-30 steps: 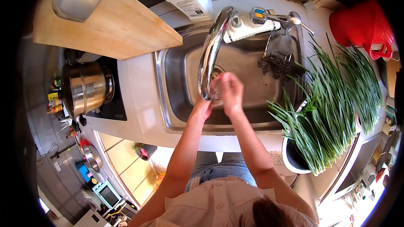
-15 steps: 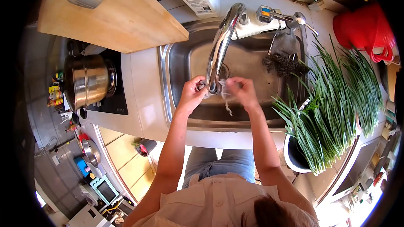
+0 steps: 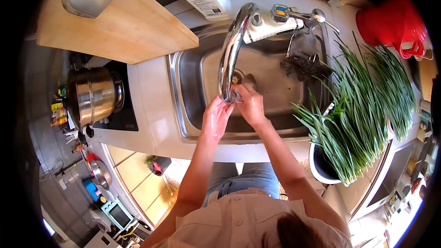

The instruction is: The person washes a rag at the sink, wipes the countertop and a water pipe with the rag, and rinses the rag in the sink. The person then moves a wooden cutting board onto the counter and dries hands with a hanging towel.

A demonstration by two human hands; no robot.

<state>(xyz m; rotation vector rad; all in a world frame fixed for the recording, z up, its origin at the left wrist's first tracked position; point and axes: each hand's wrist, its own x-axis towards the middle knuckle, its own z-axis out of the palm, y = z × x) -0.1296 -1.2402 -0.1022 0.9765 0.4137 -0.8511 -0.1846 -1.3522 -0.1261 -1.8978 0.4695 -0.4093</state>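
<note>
My left hand (image 3: 214, 120) is under the spout of the chrome faucet (image 3: 230, 50), wet and palm up, with its fingers stretched out. Beside it, my right hand (image 3: 251, 106) has its fingers bent together near the spout tip, close to the left fingers. Clear water glints between the hands; whether the right fingers hold anything small is hidden. Both hands are over the near part of the steel sink (image 3: 275, 105). Beyond them the drain (image 3: 237, 76) shows, with a dark grey patch next to it that I cannot make out.
Long green chives (image 3: 358, 124) lie at the right over a dark-lined bowl (image 3: 321, 167). A dark scouring mesh (image 3: 303, 68) sits in the sink's far right. A wooden board (image 3: 115, 27) is at left, beyond a steel pot (image 3: 91, 97). A red basket (image 3: 390, 25) stands far right.
Both hands have drawn closer together under the spout. My left hand has turned palm up and opened. The white strand that hung between the hands no longer shows. The view has shifted slightly.
</note>
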